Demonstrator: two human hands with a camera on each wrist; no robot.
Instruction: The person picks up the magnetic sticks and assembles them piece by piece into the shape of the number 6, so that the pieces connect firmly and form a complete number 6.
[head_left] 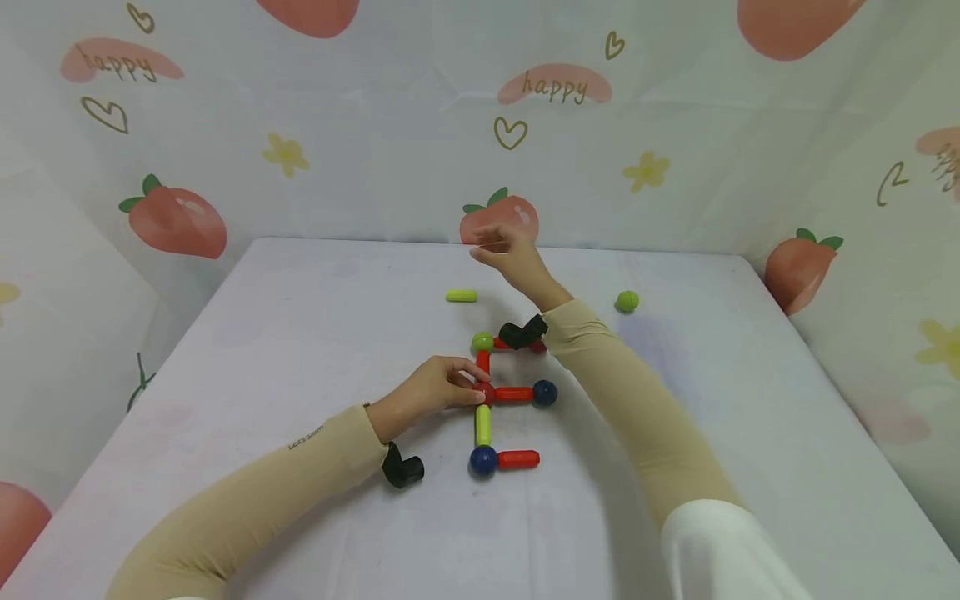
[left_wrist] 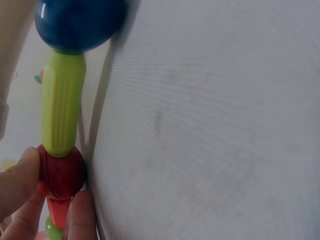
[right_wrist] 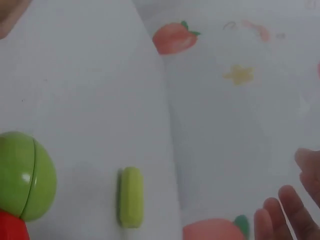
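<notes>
A chain of rods and balls lies on the table in the head view. My left hand (head_left: 442, 383) pinches its middle red ball (left_wrist: 64, 172) between thumb and fingers. From that ball a yellow-green rod (head_left: 483, 425) runs to a blue ball (head_left: 483, 461), and a red rod (head_left: 513, 393) leads right to a second blue ball (head_left: 545, 392). At the far end sits a green ball (head_left: 482, 342). My right hand (head_left: 513, 254) is raised over the table's back edge, fingers loosely bent and holding nothing. Nearest it is a loose yellow-green rod (head_left: 461, 296).
A loose green ball (head_left: 627, 301) lies at the back right of the white table (head_left: 315, 317). Another red rod (head_left: 519, 459) extends from the near blue ball. The right wrist's black camera (head_left: 523, 332) partly covers a dark red ball (head_left: 538, 346). A printed cloth hangs behind.
</notes>
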